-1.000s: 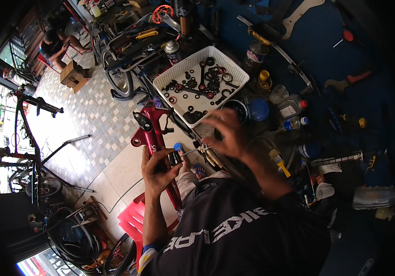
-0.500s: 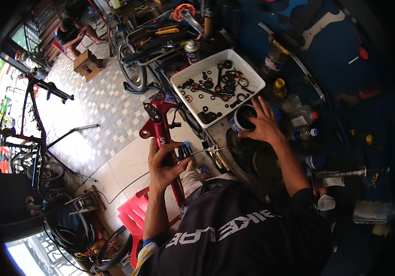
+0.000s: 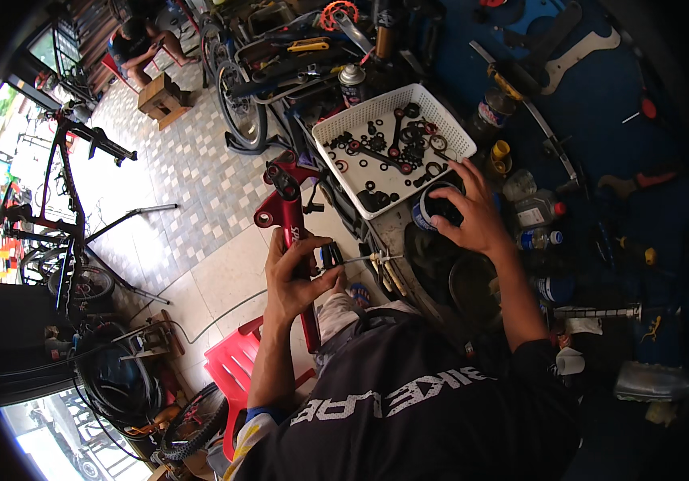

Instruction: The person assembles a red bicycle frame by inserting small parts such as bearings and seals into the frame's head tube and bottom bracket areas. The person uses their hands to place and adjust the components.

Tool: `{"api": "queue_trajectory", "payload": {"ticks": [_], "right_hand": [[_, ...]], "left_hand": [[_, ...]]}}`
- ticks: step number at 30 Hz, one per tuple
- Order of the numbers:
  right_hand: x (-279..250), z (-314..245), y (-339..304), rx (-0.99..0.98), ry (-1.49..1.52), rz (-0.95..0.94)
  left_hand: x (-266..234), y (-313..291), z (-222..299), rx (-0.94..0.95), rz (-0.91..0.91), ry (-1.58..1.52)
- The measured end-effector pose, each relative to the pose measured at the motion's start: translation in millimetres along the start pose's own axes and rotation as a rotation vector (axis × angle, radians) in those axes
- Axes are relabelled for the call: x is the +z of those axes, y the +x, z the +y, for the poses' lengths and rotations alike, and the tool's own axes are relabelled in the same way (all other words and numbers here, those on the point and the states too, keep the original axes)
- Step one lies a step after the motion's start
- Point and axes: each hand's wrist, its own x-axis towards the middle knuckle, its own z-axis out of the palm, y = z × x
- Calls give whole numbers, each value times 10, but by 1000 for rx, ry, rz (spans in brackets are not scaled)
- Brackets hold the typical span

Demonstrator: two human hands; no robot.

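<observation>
My left hand (image 3: 296, 276) pinches a small black cylindrical part (image 3: 331, 256) between thumb and fingers; its exact kind is unclear. Directly behind that hand runs a glossy red bicycle frame piece (image 3: 284, 210), with black fittings and a round eyelet at its upper end. Whether the fingers also touch the red tube is hidden. My right hand (image 3: 477, 212) reaches over an open blue-and-white tub (image 3: 422, 215), its fingers apart and its thumb and index finger at the tub's mouth. The tub's inside is dark.
A white perforated basket (image 3: 370, 210) with rings, bolts and linkage arms stands beyond the tub. Bottles (image 3: 539, 212) line the right side. A red plastic chair (image 3: 236, 365) is by my left arm. A person (image 3: 140, 52) sits far left, beyond a bicycle frame (image 3: 64, 180).
The whole view has shifted slightly. The black part in my left hand has turned, so its blue end no longer shows. My right hand's thumb and index finger have shifted at the tub's mouth.
</observation>
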Motion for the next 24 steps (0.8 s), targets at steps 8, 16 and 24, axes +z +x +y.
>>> {"api": "queue_trajectory", "payload": {"ticks": [8, 16, 24], "right_hand": [[-352, -1075, 320, -577, 239, -18], [-200, -1212, 459, -695, 197, -21], [-227, -1243, 486, -717, 203, -35]], "left_hand": [[13, 61, 24, 125, -53, 24], [-30, 42, 147, 142, -36, 93], [-35, 32, 135, 109, -36, 66]]}}
